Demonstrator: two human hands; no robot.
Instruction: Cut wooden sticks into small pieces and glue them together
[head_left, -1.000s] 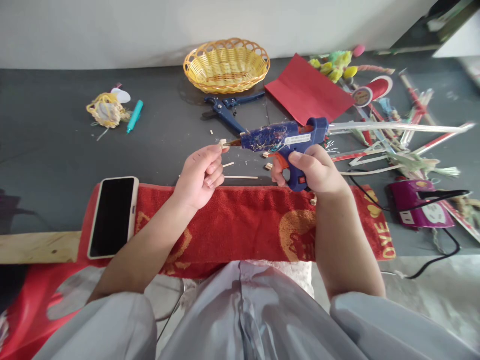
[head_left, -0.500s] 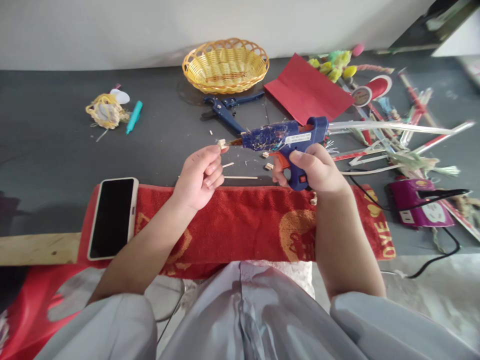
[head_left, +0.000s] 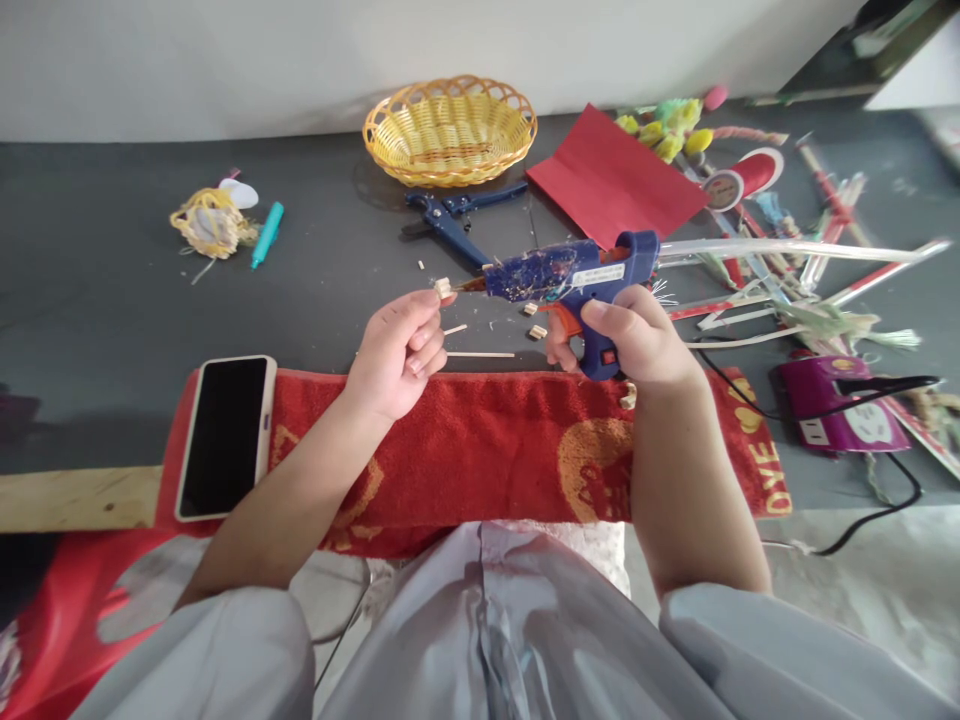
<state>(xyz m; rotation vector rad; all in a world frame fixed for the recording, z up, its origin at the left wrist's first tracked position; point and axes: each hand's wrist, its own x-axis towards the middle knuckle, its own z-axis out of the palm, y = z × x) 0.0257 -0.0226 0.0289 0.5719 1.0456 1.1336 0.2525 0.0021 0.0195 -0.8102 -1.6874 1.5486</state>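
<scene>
Between thumb and forefinger, my left hand (head_left: 397, 350) pinches a small bundle of short wooden stick pieces (head_left: 443, 288). My right hand (head_left: 630, 335) grips the handle of a blue hot glue gun (head_left: 574, 270), fingers by its orange trigger. A clear glue stick (head_left: 787, 251) juts from the back of the gun. Its nozzle points left, at or very close to the wooden bundle; whether they touch I cannot tell. Similar small wooden bundles (head_left: 538, 332) lie below the gun, and a thin wooden stick (head_left: 480, 355) rests beside my left hand.
A red towel (head_left: 480, 450) lies along the front edge, with a phone (head_left: 225, 438) on its left end. Behind are a wicker basket (head_left: 450, 130), blue cutters (head_left: 454, 228) and red paper (head_left: 615, 175). A thread spool (head_left: 750, 178) and purple power socket (head_left: 840, 405) stand right; a teal marker (head_left: 268, 235) lies left.
Almost nothing differs. The glue gun has shifted very slightly to the right with my right hand, while my left hand keeps its pinch on the wooden bundle.
</scene>
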